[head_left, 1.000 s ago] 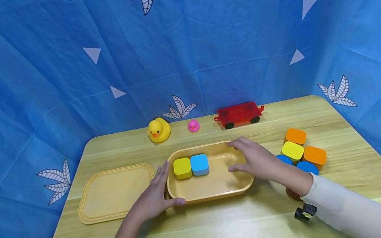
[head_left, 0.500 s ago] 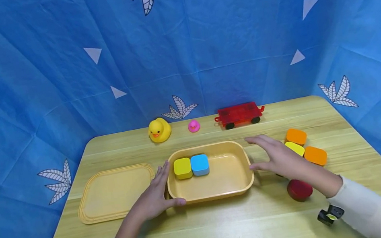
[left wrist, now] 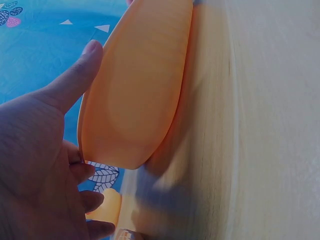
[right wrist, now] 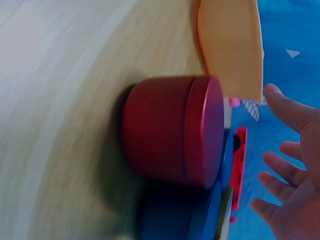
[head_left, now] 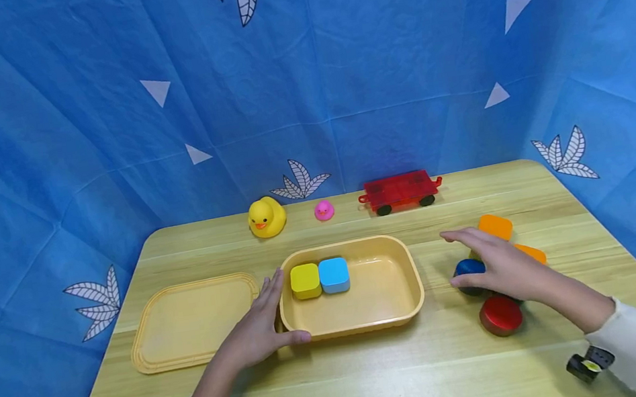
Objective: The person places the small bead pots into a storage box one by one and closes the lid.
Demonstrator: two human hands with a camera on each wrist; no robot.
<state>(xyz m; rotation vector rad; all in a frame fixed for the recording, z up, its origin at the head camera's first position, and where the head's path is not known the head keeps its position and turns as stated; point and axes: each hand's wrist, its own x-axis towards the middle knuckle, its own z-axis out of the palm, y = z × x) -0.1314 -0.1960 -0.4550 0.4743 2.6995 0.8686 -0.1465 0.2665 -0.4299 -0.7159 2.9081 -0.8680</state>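
A tan plastic box (head_left: 376, 305) stands uncovered in mid-table, with a yellow square tin (head_left: 305, 280) and a light-blue square tin (head_left: 334, 273) side by side at its left end. My left hand (head_left: 254, 333) rests against that end, fingers along the side and straight thumb (left wrist: 80, 75) touching the rim. To the right, my right hand (head_left: 501, 266) hovers with spread fingers over the clustered tins and holds nothing. A blue round tin (head_left: 466, 266) shows between its thumb and fingers. A red round tin (right wrist: 160, 130) stands nearest me; orange tins (head_left: 495, 226) are partly hidden behind the hand.
The box's tan lid (head_left: 197, 320) lies flat at the left. Along the back edge stand a yellow rubber duck (head_left: 266, 218), a small pink duck (head_left: 324, 210) and a red toy wagon (head_left: 399, 190). A blue patterned cloth (head_left: 394, 45) hangs behind the table.
My right hand has left the inside of the box and moved right, over the tins, bringing the red round tin into sight. The left hand and the box stay put.
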